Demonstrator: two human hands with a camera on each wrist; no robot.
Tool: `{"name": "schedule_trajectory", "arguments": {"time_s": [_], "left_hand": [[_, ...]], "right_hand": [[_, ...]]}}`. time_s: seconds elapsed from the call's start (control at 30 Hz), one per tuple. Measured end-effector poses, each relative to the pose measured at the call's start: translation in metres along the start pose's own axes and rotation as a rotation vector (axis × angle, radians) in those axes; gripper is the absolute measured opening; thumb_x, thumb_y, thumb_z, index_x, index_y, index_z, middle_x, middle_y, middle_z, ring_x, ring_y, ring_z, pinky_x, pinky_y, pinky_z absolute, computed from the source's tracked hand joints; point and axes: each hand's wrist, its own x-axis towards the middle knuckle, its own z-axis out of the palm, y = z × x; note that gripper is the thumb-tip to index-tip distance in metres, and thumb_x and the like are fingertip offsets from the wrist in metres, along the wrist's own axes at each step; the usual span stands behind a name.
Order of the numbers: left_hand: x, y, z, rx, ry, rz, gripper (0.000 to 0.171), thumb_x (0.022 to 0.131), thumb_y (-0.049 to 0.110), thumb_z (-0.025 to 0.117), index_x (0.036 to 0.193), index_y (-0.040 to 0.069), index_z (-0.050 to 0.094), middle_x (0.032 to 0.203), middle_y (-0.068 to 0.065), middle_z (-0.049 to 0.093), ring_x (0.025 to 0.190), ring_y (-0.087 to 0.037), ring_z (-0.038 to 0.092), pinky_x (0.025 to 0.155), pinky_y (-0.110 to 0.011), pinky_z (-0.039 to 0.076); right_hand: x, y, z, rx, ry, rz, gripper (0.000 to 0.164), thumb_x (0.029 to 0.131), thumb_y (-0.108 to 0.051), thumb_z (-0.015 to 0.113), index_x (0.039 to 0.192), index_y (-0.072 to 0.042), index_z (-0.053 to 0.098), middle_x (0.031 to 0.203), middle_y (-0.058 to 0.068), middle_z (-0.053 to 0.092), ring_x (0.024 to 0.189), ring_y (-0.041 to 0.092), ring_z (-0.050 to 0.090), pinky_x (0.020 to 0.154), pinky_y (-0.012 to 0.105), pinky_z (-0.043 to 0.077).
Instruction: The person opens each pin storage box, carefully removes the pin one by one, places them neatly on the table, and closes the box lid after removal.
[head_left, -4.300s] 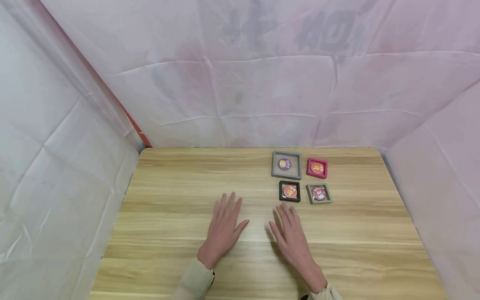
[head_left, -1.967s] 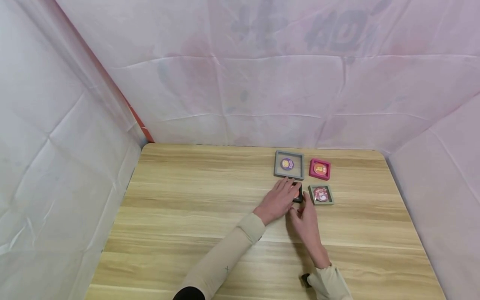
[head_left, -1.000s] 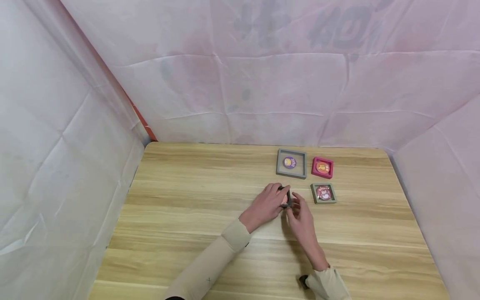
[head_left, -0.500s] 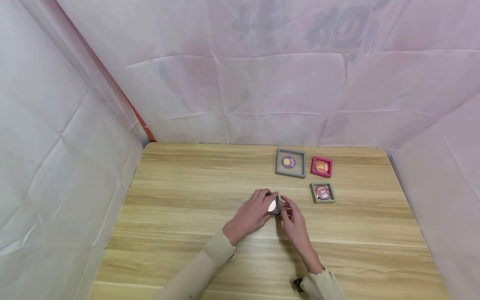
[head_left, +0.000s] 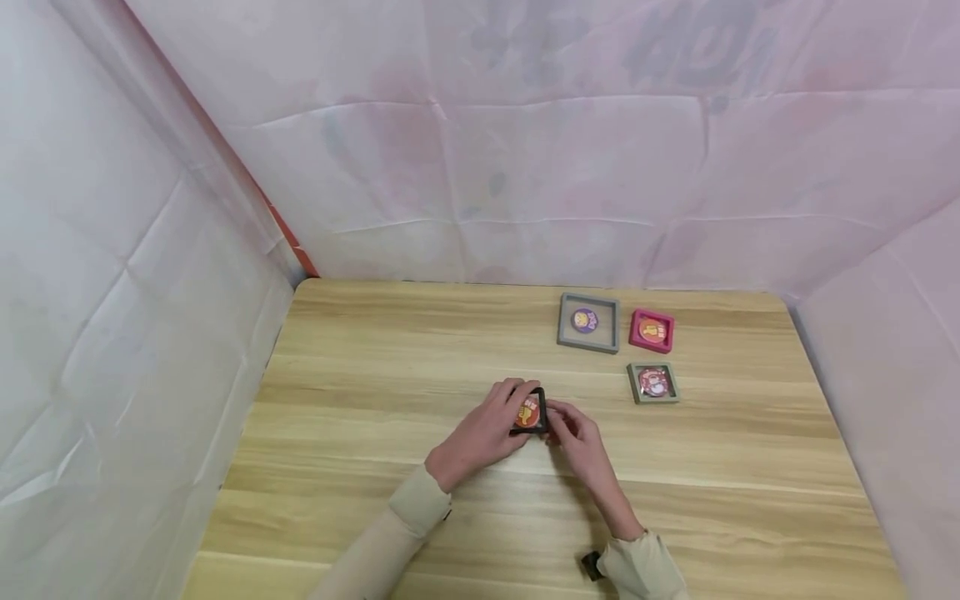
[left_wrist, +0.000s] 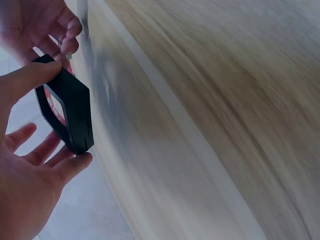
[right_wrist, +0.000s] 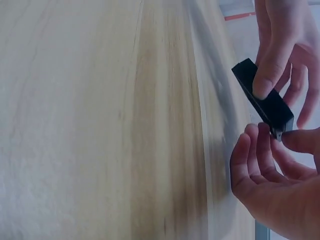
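Note:
A small black display frame [head_left: 543, 410], with a round red-orange badge [head_left: 527, 412] behind its clear window, is held above the table. My left hand [head_left: 486, 429] grips it by two opposite edges, thumb on one and fingers on the other, as the left wrist view shows on the frame's side [left_wrist: 77, 102]. At its right side, my right hand [head_left: 581, 442] pinches the edge near a corner between thumb and index finger. In the right wrist view that right hand [right_wrist: 280, 200] has its other fingers curled beneath the frame.
Three more frames lie at the back right of the wooden table [head_left: 360, 358]: a large grey one [head_left: 588, 347] with a purple badge, a magenta one [head_left: 651, 345] and a grey-green one [head_left: 654, 400]. White cloth walls [head_left: 555, 167] surround the table.
Both hands came from resting flat on the table to the black frame. They lifted it from the group of frames and carried it left and toward the body, tilting it on the way.

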Motion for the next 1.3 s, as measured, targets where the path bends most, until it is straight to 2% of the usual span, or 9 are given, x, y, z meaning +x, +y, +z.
{"name": "schedule_trajectory", "arguments": {"time_s": [0.3, 0.53, 0.6, 0.67, 0.77, 0.93, 1.0, 1.17, 1.3], "left_hand": [[-0.006, -0.004, -0.010, -0.145, -0.051, 0.014, 0.077, 0.086, 0.019, 0.079, 0.151, 0.010, 0.039, 0.141, -0.009, 0.049, 0.121, -0.018, 0.053, 0.102, -0.033, 0.057], [-0.006, -0.006, -0.015, -0.247, -0.072, 0.053, 0.073, 0.085, 0.017, 0.080, 0.147, 0.011, 0.041, 0.139, -0.006, 0.051, 0.115, -0.015, 0.056, 0.101, -0.031, 0.057], [-0.007, -0.007, -0.015, -0.255, -0.078, 0.057, 0.073, 0.083, 0.015, 0.080, 0.145, 0.012, 0.042, 0.138, -0.006, 0.051, 0.115, -0.015, 0.057, 0.101, -0.031, 0.057], [-0.008, -0.008, -0.016, -0.260, -0.090, 0.054, 0.075, 0.082, 0.015, 0.081, 0.145, 0.011, 0.041, 0.137, -0.007, 0.051, 0.114, -0.016, 0.057, 0.100, -0.031, 0.057], [-0.009, -0.010, -0.019, -0.275, -0.104, 0.046, 0.084, 0.080, 0.015, 0.082, 0.150, 0.009, 0.036, 0.135, -0.008, 0.052, 0.112, -0.017, 0.058, 0.099, -0.032, 0.057], [-0.011, -0.010, -0.024, -0.298, -0.119, 0.042, 0.097, 0.078, 0.017, 0.086, 0.156, 0.010, 0.028, 0.133, -0.009, 0.053, 0.112, -0.019, 0.059, 0.099, -0.035, 0.058], [-0.011, -0.009, -0.025, -0.300, -0.124, 0.048, 0.099, 0.077, 0.017, 0.087, 0.156, 0.011, 0.028, 0.133, -0.009, 0.053, 0.114, -0.020, 0.059, 0.101, -0.036, 0.058], [-0.012, -0.009, -0.024, -0.323, -0.130, 0.055, 0.098, 0.077, 0.018, 0.087, 0.155, 0.011, 0.029, 0.138, -0.009, 0.053, 0.120, -0.020, 0.057, 0.105, -0.038, 0.056], [-0.013, -0.007, -0.025, -0.343, -0.128, 0.076, 0.096, 0.076, 0.017, 0.087, 0.154, 0.011, 0.031, 0.141, -0.009, 0.053, 0.123, -0.019, 0.057, 0.107, -0.038, 0.055]], "right_hand": [[-0.003, -0.004, -0.006, 0.154, -0.109, 0.049, 0.040, 0.104, -0.018, 0.057, 0.131, 0.011, 0.059, 0.119, 0.033, 0.068, 0.083, 0.007, 0.069, 0.076, 0.027, 0.065], [-0.001, -0.003, -0.016, 0.190, -0.203, 0.056, 0.042, 0.103, -0.020, 0.060, 0.130, 0.013, 0.058, 0.106, 0.001, 0.074, 0.088, 0.006, 0.070, 0.083, 0.030, 0.064], [0.001, -0.001, -0.016, 0.195, -0.227, 0.058, 0.043, 0.102, -0.022, 0.062, 0.129, 0.012, 0.059, 0.104, -0.003, 0.074, 0.090, 0.007, 0.071, 0.084, 0.030, 0.064], [0.002, 0.000, -0.015, 0.188, -0.251, 0.048, 0.044, 0.102, -0.023, 0.062, 0.129, 0.011, 0.059, 0.109, 0.002, 0.074, 0.092, 0.006, 0.071, 0.085, 0.028, 0.063], [0.005, 0.001, -0.012, 0.198, -0.270, 0.044, 0.045, 0.102, -0.023, 0.062, 0.134, 0.010, 0.056, 0.123, 0.018, 0.070, 0.098, 0.004, 0.070, 0.086, 0.025, 0.062], [0.007, 0.002, -0.011, 0.292, -0.336, 0.062, 0.055, 0.103, -0.017, 0.059, 0.150, 0.005, 0.040, 0.148, 0.036, 0.048, 0.110, 0.000, 0.066, 0.090, 0.023, 0.061], [0.007, 0.002, -0.012, 0.346, -0.365, 0.080, 0.060, 0.103, -0.015, 0.058, 0.154, 0.003, 0.033, 0.147, 0.030, 0.051, 0.112, 0.002, 0.066, 0.091, 0.024, 0.061], [0.005, 0.002, -0.014, 0.509, -0.448, 0.128, 0.065, 0.104, -0.012, 0.057, 0.158, -0.001, 0.024, 0.135, 0.001, 0.062, 0.115, 0.010, 0.067, 0.093, 0.029, 0.062], [0.004, 0.003, -0.016, 0.604, -0.516, 0.144, 0.059, 0.104, -0.007, 0.054, 0.156, -0.005, 0.026, 0.136, -0.001, 0.061, 0.116, 0.014, 0.067, 0.093, 0.033, 0.062]]}}
